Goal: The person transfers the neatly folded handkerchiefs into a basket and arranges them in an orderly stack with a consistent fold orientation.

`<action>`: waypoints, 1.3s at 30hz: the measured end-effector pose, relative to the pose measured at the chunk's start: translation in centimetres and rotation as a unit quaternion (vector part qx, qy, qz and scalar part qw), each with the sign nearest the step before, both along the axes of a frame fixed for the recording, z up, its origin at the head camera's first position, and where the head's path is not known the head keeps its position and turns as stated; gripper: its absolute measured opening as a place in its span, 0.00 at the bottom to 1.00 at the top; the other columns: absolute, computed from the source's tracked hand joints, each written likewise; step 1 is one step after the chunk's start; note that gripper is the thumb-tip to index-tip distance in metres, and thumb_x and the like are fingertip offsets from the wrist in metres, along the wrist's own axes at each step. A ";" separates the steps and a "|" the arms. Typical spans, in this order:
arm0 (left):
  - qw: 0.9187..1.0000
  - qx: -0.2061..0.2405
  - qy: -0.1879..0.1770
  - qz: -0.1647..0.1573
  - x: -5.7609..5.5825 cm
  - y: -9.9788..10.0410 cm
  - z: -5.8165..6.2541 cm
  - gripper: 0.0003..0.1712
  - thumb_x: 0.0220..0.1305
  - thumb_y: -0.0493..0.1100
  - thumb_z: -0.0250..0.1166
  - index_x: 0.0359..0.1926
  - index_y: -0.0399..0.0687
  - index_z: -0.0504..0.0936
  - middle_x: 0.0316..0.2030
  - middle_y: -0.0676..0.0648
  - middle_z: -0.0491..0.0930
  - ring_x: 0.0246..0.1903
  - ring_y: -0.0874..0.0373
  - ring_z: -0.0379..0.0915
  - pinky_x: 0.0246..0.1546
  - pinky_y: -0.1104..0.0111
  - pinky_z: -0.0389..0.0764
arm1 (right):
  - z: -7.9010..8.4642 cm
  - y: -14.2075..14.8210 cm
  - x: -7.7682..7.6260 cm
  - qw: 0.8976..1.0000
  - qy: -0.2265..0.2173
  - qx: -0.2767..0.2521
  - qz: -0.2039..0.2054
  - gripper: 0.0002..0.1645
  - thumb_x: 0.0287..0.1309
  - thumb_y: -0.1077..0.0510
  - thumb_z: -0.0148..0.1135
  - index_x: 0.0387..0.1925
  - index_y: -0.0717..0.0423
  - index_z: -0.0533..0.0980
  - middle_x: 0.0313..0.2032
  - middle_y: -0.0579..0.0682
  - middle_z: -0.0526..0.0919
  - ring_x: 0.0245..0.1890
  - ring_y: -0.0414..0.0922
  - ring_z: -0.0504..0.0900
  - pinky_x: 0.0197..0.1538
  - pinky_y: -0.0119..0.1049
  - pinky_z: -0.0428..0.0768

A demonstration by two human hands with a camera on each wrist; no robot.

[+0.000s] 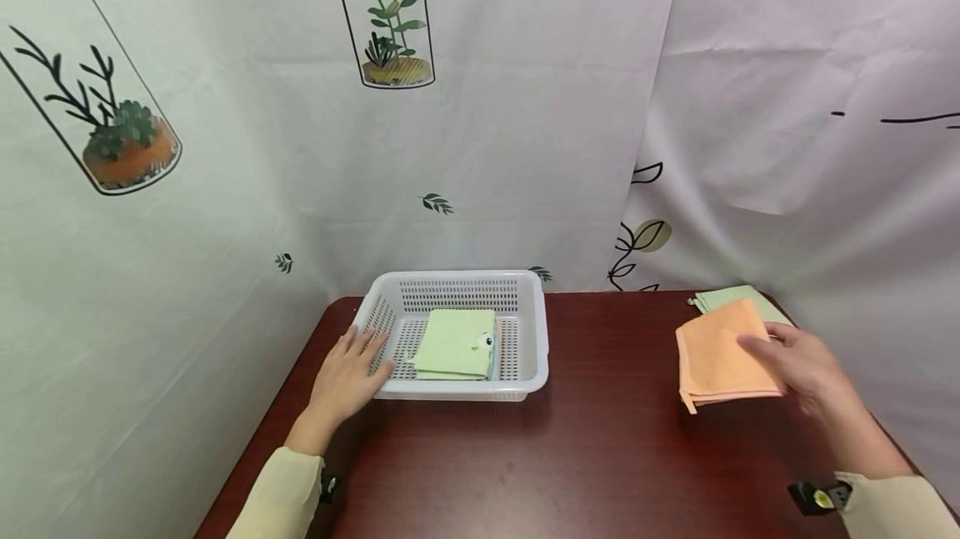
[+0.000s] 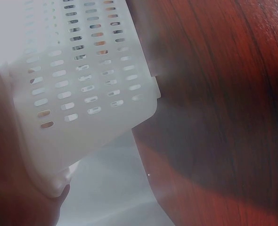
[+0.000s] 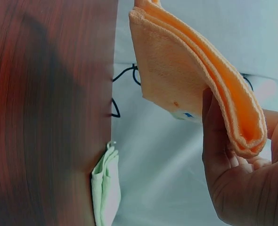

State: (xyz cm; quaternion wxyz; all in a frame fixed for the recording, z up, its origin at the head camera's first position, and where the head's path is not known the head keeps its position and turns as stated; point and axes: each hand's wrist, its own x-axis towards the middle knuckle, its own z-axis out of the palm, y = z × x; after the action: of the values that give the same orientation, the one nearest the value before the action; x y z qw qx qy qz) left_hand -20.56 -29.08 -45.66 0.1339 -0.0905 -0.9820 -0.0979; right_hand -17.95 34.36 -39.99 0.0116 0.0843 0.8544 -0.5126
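Observation:
My right hand (image 1: 798,364) pinches a folded orange towel (image 1: 723,351) between thumb and fingers, raised over the right side of the table. The right wrist view shows its stacked folds and a small printed patch on one face. Behind it at the far right corner lies a folded green towel (image 1: 738,297), partly covered by the orange one in the head view. My left hand (image 1: 348,381) rests with spread fingers on the left rim of a white plastic basket (image 1: 461,391). Inside the basket is another folded green towel (image 1: 453,339) with an eye-like decoration, over something blue and orange at its right edge.
The dark red-brown table (image 1: 600,456) reaches back to a white cloth backdrop (image 1: 510,147) printed with plants. The basket, with slotted walls, stands near the table's back left. Cloth also hangs close along the left and right sides.

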 end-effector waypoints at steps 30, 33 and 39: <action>1.000 0.002 0.015 -0.002 0.0 0.1 0.2 0.34 0.70 0.57 0.59 0.70 0.44 0.73 0.69 0.35 0.70 0.75 0.33 0.50 0.71 0.39 0.56 | 0.2 -3.5 -0.3 0.999 0.022 -0.042 0.018 0.44 0.71 0.46 0.60 0.70 0.75 0.59 0.28 0.39 0.82 0.24 0.40 0.85 0.28 0.39 0.85; 1.000 -0.001 0.013 -0.002 0.0 0.1 0.2 0.34 0.70 0.57 0.59 0.70 0.44 0.73 0.69 0.36 0.70 0.75 0.33 0.50 0.72 0.40 0.56 | 0.2 -3.8 -0.3 0.998 0.022 -0.051 0.019 0.43 0.71 0.46 0.60 0.70 0.75 0.59 0.28 0.39 0.82 0.24 0.40 0.85 0.28 0.39 0.85; 1.000 -0.006 0.014 -0.001 0.0 0.1 0.2 0.34 0.70 0.56 0.59 0.70 0.44 0.73 0.69 0.36 0.70 0.75 0.33 0.50 0.72 0.40 0.57 | 0.3 -4.4 -0.4 0.997 0.019 -0.073 0.027 0.43 0.71 0.47 0.60 0.70 0.75 0.58 0.28 0.38 0.83 0.25 0.40 0.85 0.29 0.38 0.86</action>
State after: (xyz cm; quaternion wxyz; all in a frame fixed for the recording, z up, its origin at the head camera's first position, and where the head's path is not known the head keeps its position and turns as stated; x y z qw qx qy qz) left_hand -20.60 -29.01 -45.44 0.1474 -0.0932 -0.9805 -0.0910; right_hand -18.36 29.95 -39.64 0.0156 0.0501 0.8167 -0.5747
